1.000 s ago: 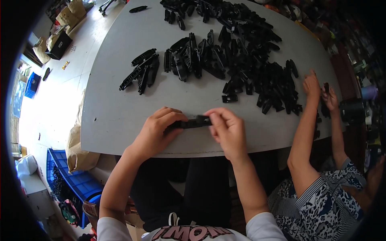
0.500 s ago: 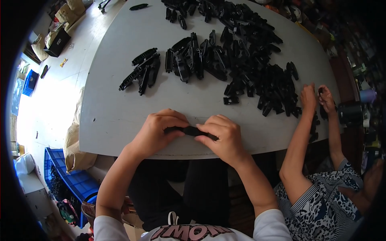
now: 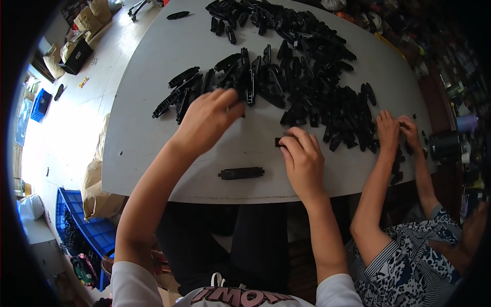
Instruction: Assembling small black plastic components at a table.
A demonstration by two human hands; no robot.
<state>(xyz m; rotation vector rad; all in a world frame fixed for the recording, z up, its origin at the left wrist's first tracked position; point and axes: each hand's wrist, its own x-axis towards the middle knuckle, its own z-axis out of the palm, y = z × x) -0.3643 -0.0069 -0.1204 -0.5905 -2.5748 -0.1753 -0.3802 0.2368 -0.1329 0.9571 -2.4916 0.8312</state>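
A long black plastic part (image 3: 241, 173) lies flat by the table's near edge, untouched by either hand. My left hand (image 3: 209, 120) is over the near side of the black parts, its fingers curled downward and slightly blurred. A dark tip shows below its thumb, but what the fingers hold is mostly hidden. To the right, my right hand (image 3: 305, 156) pinches a small black plastic piece (image 3: 279, 142) just above or on the tabletop. Beyond both hands, a large heap of black plastic parts (image 3: 302, 66) spreads across the table, with several long ones (image 3: 174, 102) at its left.
The grey table (image 3: 138, 153) curves around in front of me. At the right, another person's hands (image 3: 391, 130) work close to the heap, near a black cylindrical container (image 3: 445, 147). Blue crates (image 3: 87, 220) and a brown sack (image 3: 97, 189) stand on the floor at left.
The long black part held between both hands now lies on the table. My left hand has moved up toward the heap; my right has moved right and away, now with a small piece.
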